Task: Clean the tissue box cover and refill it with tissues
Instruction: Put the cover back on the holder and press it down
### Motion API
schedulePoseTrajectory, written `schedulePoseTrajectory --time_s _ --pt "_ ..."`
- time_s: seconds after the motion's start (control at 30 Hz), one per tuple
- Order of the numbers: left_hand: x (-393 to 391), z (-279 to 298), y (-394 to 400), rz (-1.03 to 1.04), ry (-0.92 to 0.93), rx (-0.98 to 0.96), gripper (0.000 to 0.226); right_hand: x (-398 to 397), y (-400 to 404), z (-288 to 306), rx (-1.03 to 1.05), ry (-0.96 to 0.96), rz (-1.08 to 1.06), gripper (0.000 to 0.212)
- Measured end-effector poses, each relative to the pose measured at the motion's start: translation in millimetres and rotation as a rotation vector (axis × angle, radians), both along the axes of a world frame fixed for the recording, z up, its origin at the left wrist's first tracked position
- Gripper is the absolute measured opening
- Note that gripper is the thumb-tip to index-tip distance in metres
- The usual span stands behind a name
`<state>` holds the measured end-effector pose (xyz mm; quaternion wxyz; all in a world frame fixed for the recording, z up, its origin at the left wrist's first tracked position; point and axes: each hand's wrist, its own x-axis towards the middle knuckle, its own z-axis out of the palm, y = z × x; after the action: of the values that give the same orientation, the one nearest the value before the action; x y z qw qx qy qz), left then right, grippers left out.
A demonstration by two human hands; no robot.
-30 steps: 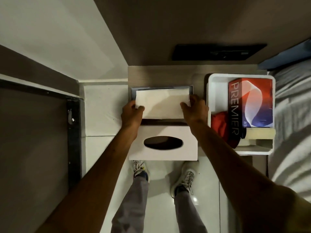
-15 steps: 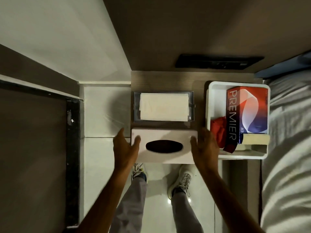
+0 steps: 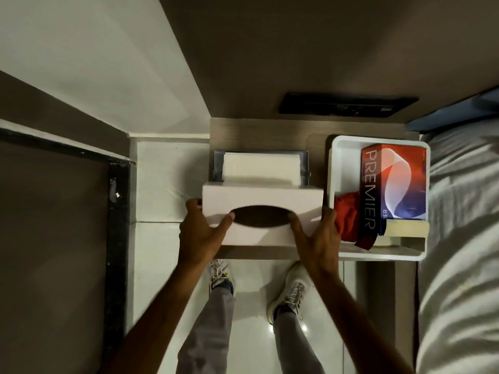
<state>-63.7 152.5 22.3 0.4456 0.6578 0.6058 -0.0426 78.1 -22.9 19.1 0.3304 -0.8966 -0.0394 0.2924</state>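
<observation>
since half a second ago both hands have closed on the tissue box cover [image 3: 259, 201] and lifted it off the counter [image 3: 259, 133]. left hand [image 3: 201, 233] and right hand [image 3: 317, 238] clamp its ends, thumbs at the oval slot. tissue stack [image 3: 260, 168] sits in the base tray [image 3: 304, 168] just behind. refill loaded; capping remains, i judge.

2 bare forearms reach forward from the bottom of the view. The left hand [image 3: 201, 233] and right hand [image 3: 316, 236] face each other, fingers spread, each thumb angled inward, gripping the 2 ends of a tissue box cover [image 3: 263, 209].
</observation>
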Motion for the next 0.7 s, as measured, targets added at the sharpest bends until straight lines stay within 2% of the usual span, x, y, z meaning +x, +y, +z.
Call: schedulePoseTrajectory --time_s 0.1,0.2,0.47,0.7 --pt "26.6 1.6 21.8 -0.079 0.01 0.052 0.069 34.6 26.1 2.7 0.01 -0.084 0.056 0.067" --pt "52.5 -1.4 37.7 -0.084 0.008 0.076 0.067 61.0 50.9 -3.4 -0.007 -0.058 0.087 0.065" --pt "77.8 -19.6 59.6 -0.053 0.086 0.014 0.067 81.2 74.0 -22.8 -0.097 0.028 0.124 0.089" --pt "80.6 -25.0 63.8 -0.067 0.099 -0.007 0.07 90.5 80.0 -28.0 -0.104 0.066 0.102 0.096"
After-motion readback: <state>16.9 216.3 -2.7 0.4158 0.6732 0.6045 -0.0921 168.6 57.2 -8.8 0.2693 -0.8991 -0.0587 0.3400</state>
